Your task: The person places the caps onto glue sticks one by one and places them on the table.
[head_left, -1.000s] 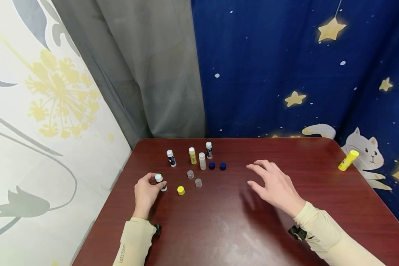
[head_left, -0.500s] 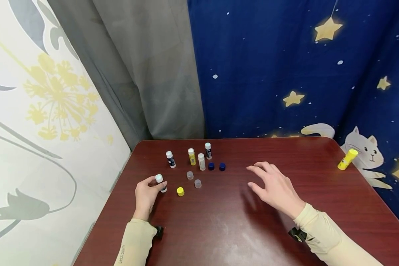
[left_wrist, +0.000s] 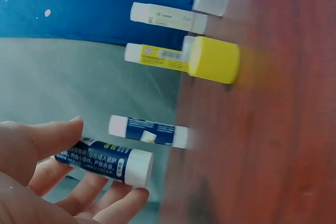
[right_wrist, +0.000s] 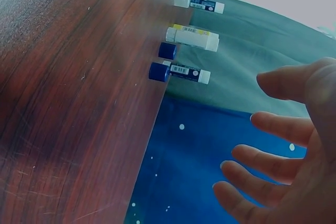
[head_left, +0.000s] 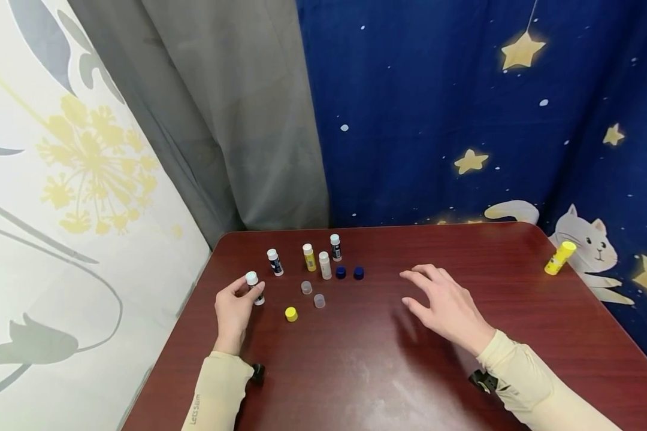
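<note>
My left hand (head_left: 233, 312) pinches a navy glue stick (left_wrist: 97, 160) between thumb and fingers, upright, with its white top (head_left: 251, 278) showing. In the left wrist view its white base hangs over the table. Beyond it stands another navy glue stick (head_left: 275, 263), then a yellow glue stick (head_left: 310, 258), a white glue stick (head_left: 325, 266) and a further navy glue stick (head_left: 336, 248). A yellow cap (head_left: 291, 314) lies to the right of my left hand. My right hand (head_left: 446, 306) hovers over the table with fingers spread and relaxed, holding nothing.
Two clear caps (head_left: 307, 288) and two dark blue caps (head_left: 359, 273) sit near the standing sticks. A capped yellow glue stick (head_left: 560, 258) stands by the right edge of the brown table (head_left: 356, 377). Curtains (head_left: 383, 120) hang behind, and a patterned wall rises at left.
My left hand has raised the navy glue stick slightly and moved it a little away from me. The right hand keeps its place. The head view has shifted slightly.
</note>
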Tool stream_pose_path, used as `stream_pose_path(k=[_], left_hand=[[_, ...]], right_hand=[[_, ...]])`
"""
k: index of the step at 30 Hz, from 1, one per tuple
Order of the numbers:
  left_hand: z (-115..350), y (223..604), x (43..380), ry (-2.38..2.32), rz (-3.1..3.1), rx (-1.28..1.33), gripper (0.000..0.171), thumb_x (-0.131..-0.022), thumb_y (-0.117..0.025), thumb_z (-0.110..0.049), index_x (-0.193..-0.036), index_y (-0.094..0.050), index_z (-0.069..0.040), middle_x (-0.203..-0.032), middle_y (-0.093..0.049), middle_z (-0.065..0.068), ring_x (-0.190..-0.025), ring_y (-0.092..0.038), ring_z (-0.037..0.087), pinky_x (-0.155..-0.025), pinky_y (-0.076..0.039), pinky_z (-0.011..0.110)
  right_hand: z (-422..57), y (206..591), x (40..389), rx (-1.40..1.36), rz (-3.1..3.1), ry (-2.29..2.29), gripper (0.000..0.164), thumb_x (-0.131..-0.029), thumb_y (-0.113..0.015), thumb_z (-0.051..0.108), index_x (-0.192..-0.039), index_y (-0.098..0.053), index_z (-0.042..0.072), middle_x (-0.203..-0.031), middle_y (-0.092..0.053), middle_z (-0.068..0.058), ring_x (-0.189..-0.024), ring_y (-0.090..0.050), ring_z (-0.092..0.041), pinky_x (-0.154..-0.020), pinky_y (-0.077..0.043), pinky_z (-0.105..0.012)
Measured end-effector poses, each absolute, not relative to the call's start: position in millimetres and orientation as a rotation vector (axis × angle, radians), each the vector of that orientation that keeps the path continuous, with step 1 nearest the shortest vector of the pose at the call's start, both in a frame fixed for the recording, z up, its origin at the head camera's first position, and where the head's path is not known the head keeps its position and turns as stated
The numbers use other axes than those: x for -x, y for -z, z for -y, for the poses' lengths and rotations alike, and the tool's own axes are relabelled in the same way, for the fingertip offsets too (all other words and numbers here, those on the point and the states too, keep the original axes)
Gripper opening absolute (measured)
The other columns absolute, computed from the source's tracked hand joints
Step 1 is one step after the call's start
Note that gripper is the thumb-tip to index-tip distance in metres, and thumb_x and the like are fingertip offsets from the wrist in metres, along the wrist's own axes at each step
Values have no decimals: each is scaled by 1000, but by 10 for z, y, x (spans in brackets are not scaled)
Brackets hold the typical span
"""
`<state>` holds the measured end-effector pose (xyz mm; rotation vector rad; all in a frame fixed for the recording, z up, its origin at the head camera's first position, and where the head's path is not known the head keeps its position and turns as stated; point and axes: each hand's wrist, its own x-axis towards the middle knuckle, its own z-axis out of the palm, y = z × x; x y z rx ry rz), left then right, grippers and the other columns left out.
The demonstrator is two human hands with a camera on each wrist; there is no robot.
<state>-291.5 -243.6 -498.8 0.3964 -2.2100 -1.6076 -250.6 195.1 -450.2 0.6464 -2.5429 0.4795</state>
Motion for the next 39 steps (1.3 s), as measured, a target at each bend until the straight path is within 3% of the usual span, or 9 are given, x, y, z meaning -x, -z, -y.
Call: stream_pose_path(k=[12, 19, 31, 39], left_hand=[[2412, 4811, 2978, 1484, 2262, -338, 40, -88, -81, -25, -124, -72, -11, -109, -67, 11, -99, -56, 20, -70, -46, 15], [2318, 4613, 2993, 1551, 2139, -259, 38, -86, -82, -22, -122, -72, -12, -108, -69, 10, -95, -63, 18, -68, -56, 18], [2014, 4197, 2939, 1484, 2074, -104, 37, -86, -83, -27, -119, -72, -14, -107, -72, 4, -96, -68, 15, -75, -53, 16], [1731, 4044, 2829, 1381, 2124, 68, 35, -83, -85, -22, -115, -73, -16, -104, -74, 1, -91, -70, 15, -71, -52, 15]], right_hand=[[-1997, 4564, 2471, -629, 2577, -506, 49, -87, -76, 36, -133, -65, 25, -128, -59, 0, -113, -58, -24, -63, -54, -44], [-2001, 4600, 2472, -626, 2574, -521, 49, -87, -76, 37, -133, -64, 27, -128, -58, 0, -112, -58, -23, -61, -53, -42], [-2053, 4583, 2469, -618, 2562, -519, 49, -88, -76, 34, -134, -64, 25, -128, -59, -2, -113, -59, -25, -67, -55, -47], [-2065, 4504, 2512, -644, 2543, -511, 48, -88, -75, 32, -134, -64, 22, -127, -59, -2, -113, -58, -24, -67, -55, -45]])
